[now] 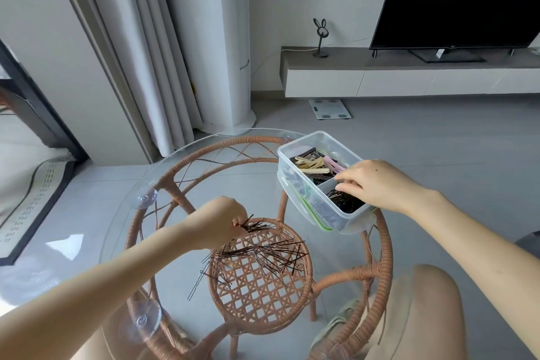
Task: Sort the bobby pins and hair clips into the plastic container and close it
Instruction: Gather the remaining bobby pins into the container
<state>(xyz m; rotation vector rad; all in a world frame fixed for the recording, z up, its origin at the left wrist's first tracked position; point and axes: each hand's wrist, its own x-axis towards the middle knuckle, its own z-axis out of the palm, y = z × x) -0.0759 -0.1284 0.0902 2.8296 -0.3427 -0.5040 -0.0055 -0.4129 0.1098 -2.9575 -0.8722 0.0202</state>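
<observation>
Left fingers (237, 231) pinching bobby pins (256, 225), right fingers (344, 178) in container (298, 142), grasp unclear

- The left hand (217, 222), just left of centre frame, is knuckles-up with its fingers curled, pinching a small bundle of bobby pins (255, 225) that fans out to the right.
- The bare left forearm (117, 280) runs in from the lower left corner, with the wrist slightly bent.
- The right hand (377, 184), higher and right of centre, is palm-down with its fingers (344, 177) bent downward and pointing left. Whether they pinch anything cannot be told.
- The bare right forearm (467, 231) enters from the lower right edge.
</observation>
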